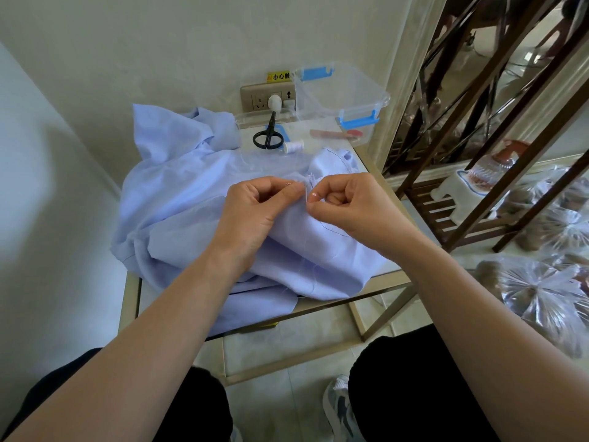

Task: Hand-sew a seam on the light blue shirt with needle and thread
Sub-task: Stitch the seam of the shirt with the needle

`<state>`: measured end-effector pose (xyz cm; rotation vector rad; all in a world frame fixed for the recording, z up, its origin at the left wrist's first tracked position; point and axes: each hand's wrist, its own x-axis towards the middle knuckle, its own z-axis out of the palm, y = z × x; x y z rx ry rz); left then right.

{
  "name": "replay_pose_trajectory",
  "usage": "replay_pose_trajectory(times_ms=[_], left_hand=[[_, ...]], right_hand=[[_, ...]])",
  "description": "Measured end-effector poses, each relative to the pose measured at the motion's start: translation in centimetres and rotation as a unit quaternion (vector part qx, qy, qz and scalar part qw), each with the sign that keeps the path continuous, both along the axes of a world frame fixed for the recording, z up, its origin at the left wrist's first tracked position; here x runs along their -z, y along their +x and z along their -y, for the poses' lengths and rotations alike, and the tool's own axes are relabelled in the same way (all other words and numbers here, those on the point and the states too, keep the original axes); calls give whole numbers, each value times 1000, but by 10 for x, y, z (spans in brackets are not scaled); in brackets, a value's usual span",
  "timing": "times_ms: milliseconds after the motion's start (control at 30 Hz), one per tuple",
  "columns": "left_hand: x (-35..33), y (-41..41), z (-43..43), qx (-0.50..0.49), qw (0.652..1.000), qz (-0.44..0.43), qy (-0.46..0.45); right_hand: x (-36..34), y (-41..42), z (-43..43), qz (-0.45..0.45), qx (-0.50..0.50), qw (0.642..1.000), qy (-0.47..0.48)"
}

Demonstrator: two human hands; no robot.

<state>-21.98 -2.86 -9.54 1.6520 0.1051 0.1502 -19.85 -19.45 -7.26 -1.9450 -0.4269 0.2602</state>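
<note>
The thin steel needle [307,192] stands nearly upright, pinched by the right hand [350,207], just beside the fold of the crumpled light blue cotton shirt [178,199] that the left hand [251,213] pinches.

The only writing I can make out is on a small yellow sticker [278,76] on the far wall, just above the wall socket [255,100]. It carries a little warning symbol and black Chinese characters, "小心" and then part of "触". The clear plastic box [350,87] hides its right end, and nothing else here bears legible text.
</note>
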Motion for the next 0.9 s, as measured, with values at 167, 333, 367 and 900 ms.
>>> replay_pose_trajectory(times_ms=[167,333,367,900], left_hand=[[-1,1,-1,-27,1000,0,-8],[-1,0,0,-10,1000,-2,-14],[-1,-1,0,-7,1000,-1,-14],[0,2,1,-24,1000,7,2]], right_hand=[[-10,-9,17,-103,-279,944,-143],[-2,2,16,-38,-11,998,44],[-1,4,14,-33,25,996,81],[0,4,7,-54,-96,994,-21]])
